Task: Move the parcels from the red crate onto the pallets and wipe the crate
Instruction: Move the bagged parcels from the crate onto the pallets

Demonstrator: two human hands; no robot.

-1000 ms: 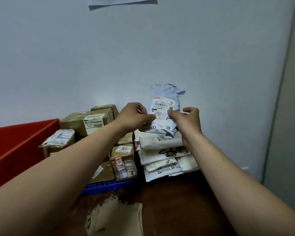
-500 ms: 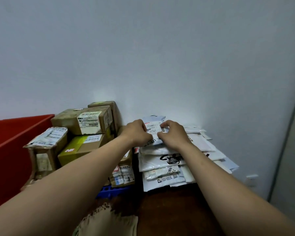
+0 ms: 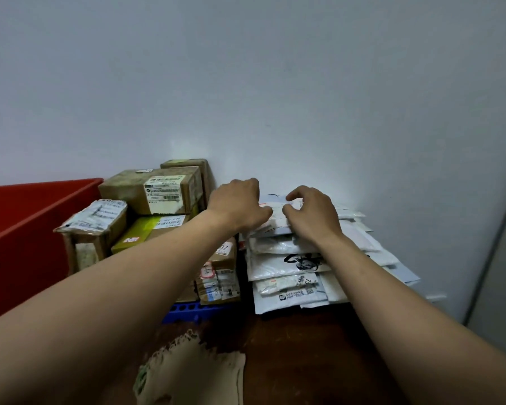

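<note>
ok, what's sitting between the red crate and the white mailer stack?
In the head view, a pile of cardboard boxes on a blue pallet fills the stretch between the red crate and the white mailer stack.

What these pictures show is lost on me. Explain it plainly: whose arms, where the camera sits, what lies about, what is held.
No machine here: a person works with bare hands. The one camera sits on their head, looking forward and down, so the arms reach in from the bottom edge. The left hand and right hand both grip a white parcel bag lying on top of a stack of white bags by the wall. Left of the stack, cardboard boxes are piled on a blue pallet. Further left is the red crate; its inside is mostly out of view. Near the bottom, a beige cloth lies on the brown surface.
</note>
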